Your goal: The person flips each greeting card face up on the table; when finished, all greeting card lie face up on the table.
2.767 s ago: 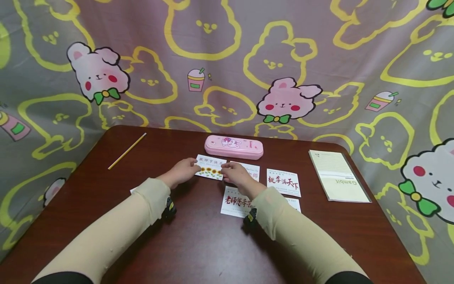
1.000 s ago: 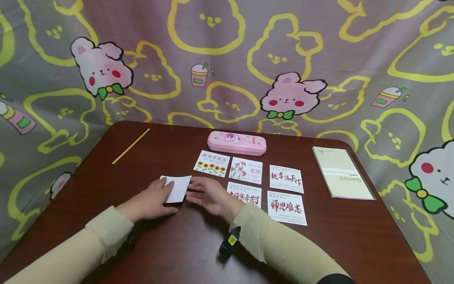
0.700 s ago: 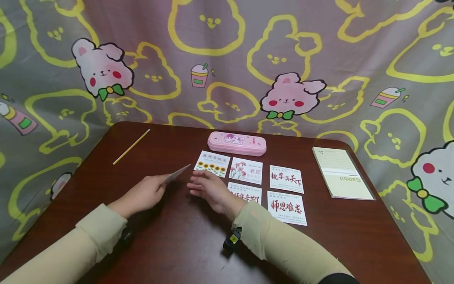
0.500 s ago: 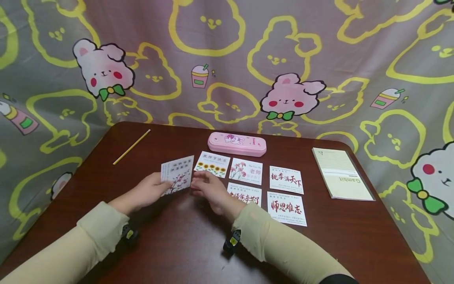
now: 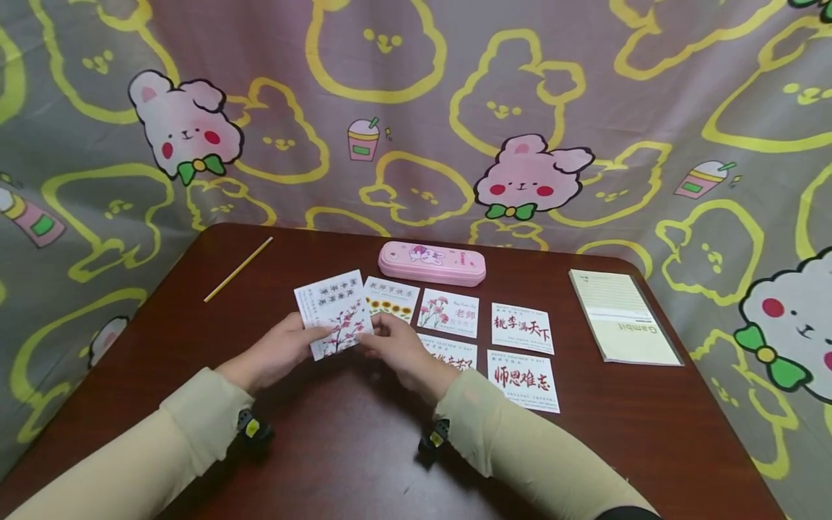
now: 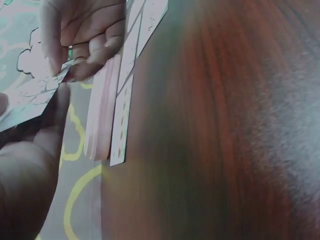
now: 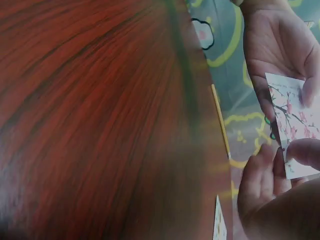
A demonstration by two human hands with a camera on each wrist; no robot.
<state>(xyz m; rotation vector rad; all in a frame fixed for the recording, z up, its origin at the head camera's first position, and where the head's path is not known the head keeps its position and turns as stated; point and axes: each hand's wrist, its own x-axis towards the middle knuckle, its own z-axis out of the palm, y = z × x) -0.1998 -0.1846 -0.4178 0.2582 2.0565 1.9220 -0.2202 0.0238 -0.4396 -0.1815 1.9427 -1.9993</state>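
Above the table, a white card (image 5: 333, 307) printed with pink blossom branches and dark Chinese characters is held tilted. My left hand (image 5: 273, 354) grips its lower left edge, thumb on the printed face. At the lower right corner, my right hand (image 5: 406, 355) pinches the same card between thumb and fingers, as the right wrist view of the card (image 7: 292, 117) also shows. Behind it, partly covered, lies a sunflower card (image 5: 392, 295). Beside that is a card with pink carnations (image 5: 437, 312). A red-lettered card (image 5: 451, 348) lies partly under my right hand.
Two more red-lettered cards, one farther back (image 5: 522, 328) and one nearer (image 5: 522, 379), lie to the right. A pink pencil case (image 5: 432, 263) stands at the back. A yellow pencil (image 5: 238, 269) lies far left, a notebook (image 5: 624, 318) far right. Patterned cloth (image 5: 416, 108) hangs behind the table.
The sunflower card was let go at the back. My left hand took up the blossom card, first showing its blank side, and turned it printed side up. My right hand came to its corner.
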